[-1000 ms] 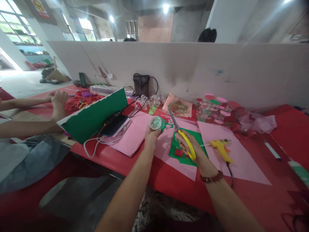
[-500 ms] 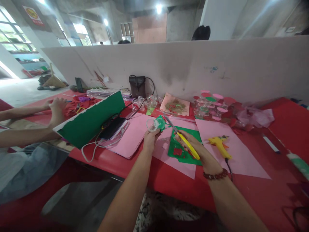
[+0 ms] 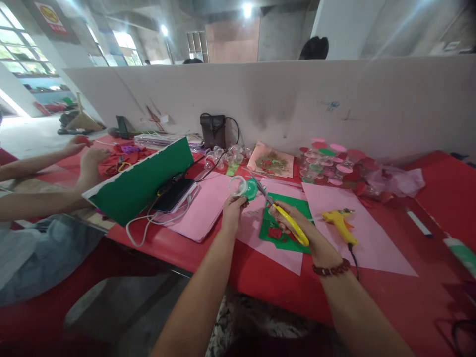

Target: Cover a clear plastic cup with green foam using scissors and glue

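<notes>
My left hand pinches a clear plastic cup with a green piece at its right side. In my right hand is a pair of scissors with yellow handles. Its blades point up and left, close to the green piece; whether they touch it I cannot tell. Beneath the right hand lies a green sheet with red scraps on it.
A yellow glue gun rests on pink paper at right. Cups with coloured discs stand behind. A phone with cables leans near a green board at left. Another person's arms are beyond it.
The cup and green piece have turned slightly and shifted a little right, nearer the scissor blades. At left, the other person's hands have moved apart.
</notes>
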Demonstrator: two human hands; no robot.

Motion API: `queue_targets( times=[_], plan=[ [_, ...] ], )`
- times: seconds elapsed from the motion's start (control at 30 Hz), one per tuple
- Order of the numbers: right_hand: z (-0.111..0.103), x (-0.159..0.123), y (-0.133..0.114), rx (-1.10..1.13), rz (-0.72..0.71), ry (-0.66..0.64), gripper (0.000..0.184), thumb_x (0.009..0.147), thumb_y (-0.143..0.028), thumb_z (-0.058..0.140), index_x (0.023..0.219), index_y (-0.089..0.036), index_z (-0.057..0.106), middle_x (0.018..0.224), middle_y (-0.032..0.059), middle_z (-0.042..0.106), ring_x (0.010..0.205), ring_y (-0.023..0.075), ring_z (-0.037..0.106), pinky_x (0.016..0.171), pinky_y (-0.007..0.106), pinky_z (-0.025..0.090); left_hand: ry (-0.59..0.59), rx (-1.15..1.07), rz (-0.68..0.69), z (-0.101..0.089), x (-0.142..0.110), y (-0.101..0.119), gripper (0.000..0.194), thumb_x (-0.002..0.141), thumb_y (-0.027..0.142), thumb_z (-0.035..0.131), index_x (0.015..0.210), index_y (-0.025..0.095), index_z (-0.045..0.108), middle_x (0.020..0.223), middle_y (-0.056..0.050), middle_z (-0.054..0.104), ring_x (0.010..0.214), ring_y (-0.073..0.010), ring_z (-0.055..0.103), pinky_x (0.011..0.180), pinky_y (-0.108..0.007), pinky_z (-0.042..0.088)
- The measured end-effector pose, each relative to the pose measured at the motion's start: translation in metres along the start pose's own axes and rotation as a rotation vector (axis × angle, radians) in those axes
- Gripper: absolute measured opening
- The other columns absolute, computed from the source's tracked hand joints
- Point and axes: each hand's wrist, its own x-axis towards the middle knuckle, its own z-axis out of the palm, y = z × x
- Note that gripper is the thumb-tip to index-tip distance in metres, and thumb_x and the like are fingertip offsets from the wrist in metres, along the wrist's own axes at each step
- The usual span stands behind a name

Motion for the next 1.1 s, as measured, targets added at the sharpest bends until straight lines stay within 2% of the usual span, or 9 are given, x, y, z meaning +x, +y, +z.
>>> queue_targets(
  times=[0.13, 0.23, 0.33, 0.6, 0.9, 1.1],
  plan=[
    [0.002, -0.002, -0.003, 0.048, 0.098, 0.003, 0.03, 0.071, -0.046, 0.074, 0.087, -0.023, 0.065, 0.062, -0.0029, 0.055, 0.046, 0.0098, 0.045, 0.04, 0.023, 0.038, -0.016, 0.001, 0.026, -0.001, -0.001, -0.001, 0.018, 0.051, 0.015, 0.075, 0.062, 0.015, 0.06, 0.063, 0.001, 0.061, 0.06, -0.0097, 0.054, 0.062, -0.024, 0.042],
    [0.005, -0.005, -0.006, 0.103, 0.123, 0.006, 0.035, 0.07, -0.049, 0.073, 0.089, -0.022, 0.064, 0.059, -0.0054, 0.05, 0.042, 0.0062, 0.039, 0.037, 0.019, 0.031, -0.027, 0.017, 0.035, -0.001, -0.002, 0.0, 0.017, 0.052, 0.015, 0.074, 0.062, 0.015, 0.06, 0.062, 0.001, 0.06, 0.059, -0.0093, 0.053, 0.061, -0.024, 0.041],
    [0.007, -0.009, -0.011, 0.119, 0.129, 0.014, 0.037, 0.068, -0.049, 0.072, 0.092, -0.022, 0.063, 0.059, -0.0059, 0.048, 0.042, 0.0059, 0.037, 0.038, 0.018, 0.029, -0.025, 0.018, 0.039, -0.001, -0.003, 0.0, 0.016, 0.052, 0.016, 0.074, 0.061, 0.015, 0.06, 0.06, 0.002, 0.059, 0.058, -0.0086, 0.052, 0.06, -0.023, 0.04],
    [0.01, -0.015, -0.018, 0.092, 0.139, 0.048, 0.034, 0.07, -0.048, 0.071, 0.09, -0.024, 0.062, 0.057, -0.0074, 0.042, 0.043, 0.0075, 0.039, 0.04, 0.02, 0.032, -0.021, 0.013, 0.026, 0.0, -0.004, 0.0, 0.019, 0.052, 0.015, 0.075, 0.062, 0.016, 0.059, 0.059, 0.003, 0.059, 0.055, -0.0077, 0.052, 0.058, -0.022, 0.04],
    [0.011, -0.013, -0.016, 0.033, 0.126, 0.067, 0.034, 0.072, -0.051, 0.07, 0.088, -0.022, 0.059, 0.059, -0.0061, 0.047, 0.044, 0.0076, 0.039, 0.04, 0.02, 0.033, -0.025, 0.021, 0.001, 0.0, -0.004, 0.0, 0.021, 0.052, 0.016, 0.076, 0.062, 0.016, 0.057, 0.059, 0.004, 0.057, 0.055, -0.0074, 0.051, 0.06, -0.022, 0.041],
    [0.007, -0.016, -0.017, 0.023, 0.117, 0.061, 0.031, 0.073, -0.051, 0.067, 0.088, -0.024, 0.064, 0.05, -0.0063, 0.045, 0.047, 0.0128, 0.05, 0.043, 0.022, 0.041, 0.001, 0.027, 0.018, -0.001, -0.002, 0.0, 0.019, 0.052, 0.016, 0.075, 0.064, 0.016, 0.06, 0.06, 0.003, 0.059, 0.055, -0.0077, 0.052, 0.057, -0.022, 0.039]
  ],
)
